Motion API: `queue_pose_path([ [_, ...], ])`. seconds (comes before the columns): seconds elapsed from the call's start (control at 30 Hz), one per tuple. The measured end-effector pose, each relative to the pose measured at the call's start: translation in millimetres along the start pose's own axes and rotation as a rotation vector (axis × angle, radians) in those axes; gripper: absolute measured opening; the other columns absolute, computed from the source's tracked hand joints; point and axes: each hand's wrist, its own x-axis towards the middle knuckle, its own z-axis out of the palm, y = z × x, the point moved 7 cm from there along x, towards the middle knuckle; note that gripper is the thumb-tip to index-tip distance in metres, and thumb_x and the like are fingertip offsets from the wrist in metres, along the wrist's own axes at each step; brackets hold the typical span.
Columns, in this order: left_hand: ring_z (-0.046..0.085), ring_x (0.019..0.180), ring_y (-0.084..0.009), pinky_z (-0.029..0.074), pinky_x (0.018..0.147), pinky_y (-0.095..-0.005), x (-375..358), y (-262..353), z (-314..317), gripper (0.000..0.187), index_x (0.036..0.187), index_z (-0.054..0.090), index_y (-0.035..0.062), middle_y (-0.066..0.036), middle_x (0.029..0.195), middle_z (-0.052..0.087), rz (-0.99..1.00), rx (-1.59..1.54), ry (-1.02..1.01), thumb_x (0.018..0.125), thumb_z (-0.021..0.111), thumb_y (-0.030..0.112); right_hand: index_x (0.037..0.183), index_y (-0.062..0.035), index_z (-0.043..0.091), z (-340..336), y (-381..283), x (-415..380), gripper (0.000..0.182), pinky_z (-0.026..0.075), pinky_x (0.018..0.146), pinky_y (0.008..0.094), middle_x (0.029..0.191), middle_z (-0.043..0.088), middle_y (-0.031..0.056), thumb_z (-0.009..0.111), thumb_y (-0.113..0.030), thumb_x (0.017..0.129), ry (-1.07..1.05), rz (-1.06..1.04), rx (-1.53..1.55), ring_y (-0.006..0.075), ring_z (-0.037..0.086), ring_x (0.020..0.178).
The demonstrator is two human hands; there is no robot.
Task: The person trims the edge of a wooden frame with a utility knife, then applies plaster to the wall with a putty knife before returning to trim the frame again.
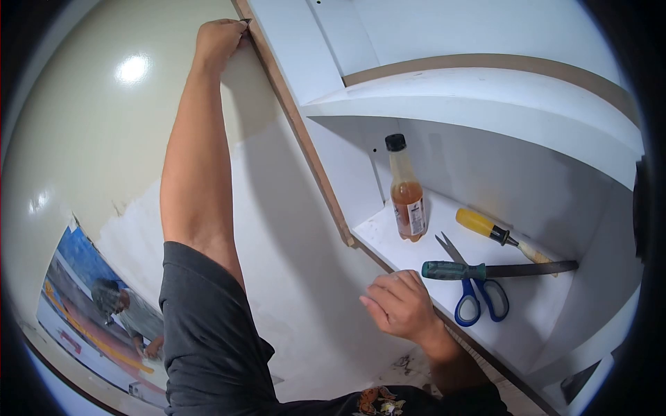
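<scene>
My left hand (220, 43) is raised at the top, its fingers pinched round a small dark object (245, 22) against the brown edge strip (291, 125) of the white cabinet. What the object is cannot be made out. Lower down, my right hand (402, 305) hovers by the shelf's front edge with curled fingers; anything inside them is hidden. Just beyond it on the white shelf (444, 201) lie a file with a green handle (451, 270), blue-handled scissors (468, 305) partly under the file, and a yellow-handled tool (479, 223). A bottle of amber liquid (408, 201) stands upright behind them.
A curved white shelf board (485, 97) juts out above the tools. Left of the cabinet is a cream and white wall (132, 139). At the lower left, another person (132, 308) in a cap bends over something, beside blue and grey surfaces.
</scene>
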Motion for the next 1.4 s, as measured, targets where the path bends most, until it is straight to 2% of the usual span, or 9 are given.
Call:
queue_pose_path([
  [0.1,0.067,0.074,-0.0155,0.047,0.062,-0.0303,-3,1,-1,0.024,0.096,0.073,-0.0033,-0.009,0.081,0.071,0.03,0.013,0.039,0.09,0.066,0.019,0.09,-0.0061,0.069,-1,-1,1,0.018,0.043,0.075,0.0334,0.091,0.066,0.0046,0.08,-0.011,0.076,-0.002,0.002,0.032,0.022,0.059,0.081],
  [0.2,0.065,0.076,-0.0124,0.043,0.061,-0.0276,-3,10,-1,0.021,0.098,0.072,-0.0004,-0.006,0.088,0.072,0.039,0.037,0.026,0.093,0.066,0.019,0.09,-0.0062,0.069,-3,-1,3,0.02,0.043,0.075,0.0335,0.091,0.065,0.0045,0.081,-0.012,0.074,-0.017,0.002,0.048,0.0221,0.059,0.081],
  [0.5,0.048,0.062,-0.0097,0.041,0.058,-0.0264,-9,8,0,0.022,0.098,0.072,-0.0005,-0.007,0.084,0.072,0.007,0.034,0.015,0.093,0.067,0.02,0.091,-0.0059,0.069,-1,0,2,0.024,0.043,0.075,0.0337,0.093,0.065,0.0048,0.082,-0.012,0.071,-0.008,0.004,0.046,0.0222,0.058,0.082],
  [0.7,0.053,0.066,-0.01,0.042,0.06,-0.0268,7,-11,1,0.023,0.099,0.072,-0.0015,-0.008,0.085,0.072,-0.004,-0.032,-0.042,0.093,0.066,0.02,0.092,-0.0053,0.07,-1,0,2,0.025,0.043,0.075,0.0336,0.093,0.065,0.005,0.082,-0.012,0.071,-0.016,0.011,0.048,0.0224,0.058,0.082],
  [0.8,0.056,0.069,-0.0102,0.042,0.06,-0.0268,5,-10,0,0.024,0.099,0.072,-0.0025,-0.008,0.087,0.072,0.013,0.035,-0.038,0.093,0.067,0.02,0.092,-0.0051,0.07,-1,0,3,0.026,0.043,0.075,0.0335,0.094,0.065,0.0053,0.082,-0.012,0.07,-0.027,0.012,0.05,0.0223,0.058,0.082],
  [0.9,0.058,0.071,-0.0102,0.043,0.061,-0.0266,5,-18,2,0.026,0.101,0.072,-0.0026,-0.008,0.088,0.072,-0.007,-0.078,-0.035,0.092,0.067,0.021,0.093,-0.0049,0.07,-1,0,2,0.026,0.042,0.075,0.0334,0.094,0.066,0.0056,0.082,-0.012,0.07,-0.028,0.012,0.046,0.0222,0.058,0.083],
  [1.0,0.06,0.074,-0.0111,0.043,0.061,-0.0267,-10,-12,2,0.026,0.102,0.072,-0.0026,-0.007,0.088,0.073,-0.013,0.028,-0.039,0.092,0.067,0.021,0.093,-0.0046,0.07,-1,1,2,0.027,0.042,0.075,0.0334,0.095,0.065,0.0058,0.082,-0.011,0.07,-0.021,0.011,0.046,0.0223,0.058,0.083],
  [1.2,0.058,0.07,-0.0099,0.043,0.061,-0.0266,-6,-11,1,0.025,0.103,0.073,-0.001,-0.007,0.089,0.074,0.035,0.011,0.039,0.093,0.067,0.021,0.093,-0.0038,0.07,-2,2,2,0.027,0.043,0.075,0.0338,0.095,0.065,0.0065,0.082,-0.011,0.07,-0.024,0.006,0.051,0.0226,0.059,0.082],
  [1.4,0.056,0.069,-0.0097,0.042,0.061,-0.026,-4,-14,2,0.023,0.103,0.073,-0.0004,-0.007,0.089,0.074,0.003,0.032,-0.007,0.093,0.066,0.02,0.095,-0.0037,0.07,-2,1,2,0.028,0.043,0.075,0.034,0.095,0.065,0.0066,0.082,-0.013,0.072,-0.023,0.01,0.051,0.0227,0.059,0.082],
])
